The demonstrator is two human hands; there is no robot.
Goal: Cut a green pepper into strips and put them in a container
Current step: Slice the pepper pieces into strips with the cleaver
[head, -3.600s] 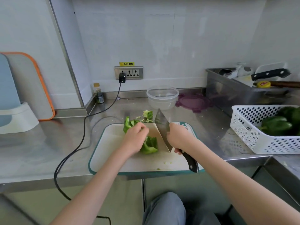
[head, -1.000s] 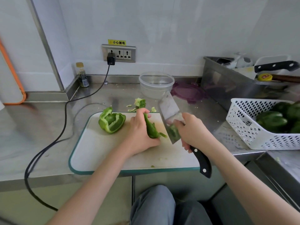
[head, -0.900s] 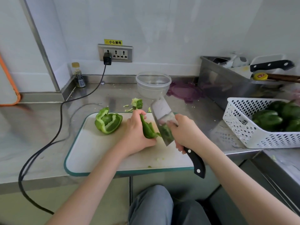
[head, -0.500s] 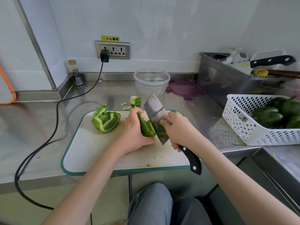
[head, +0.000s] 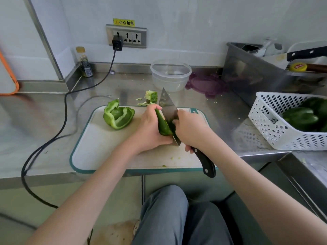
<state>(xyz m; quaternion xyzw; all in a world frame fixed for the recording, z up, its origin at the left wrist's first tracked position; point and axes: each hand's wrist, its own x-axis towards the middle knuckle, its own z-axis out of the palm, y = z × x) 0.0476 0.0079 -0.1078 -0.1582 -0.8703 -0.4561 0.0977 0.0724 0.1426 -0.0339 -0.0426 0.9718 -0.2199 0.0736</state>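
Steel counter (head: 44,124) runs under a white cutting board (head: 99,147) with a teal rim. My left hand (head: 150,131) curls round a green pepper piece (head: 162,126) and holds it on edge on the board. My right hand (head: 191,131) grips the cleaver (head: 168,110) where the blade meets its black handle, the blade flat against that piece. Another pepper piece (head: 118,117) lies on the board's far left. Beyond the board stands the clear container (head: 170,75).
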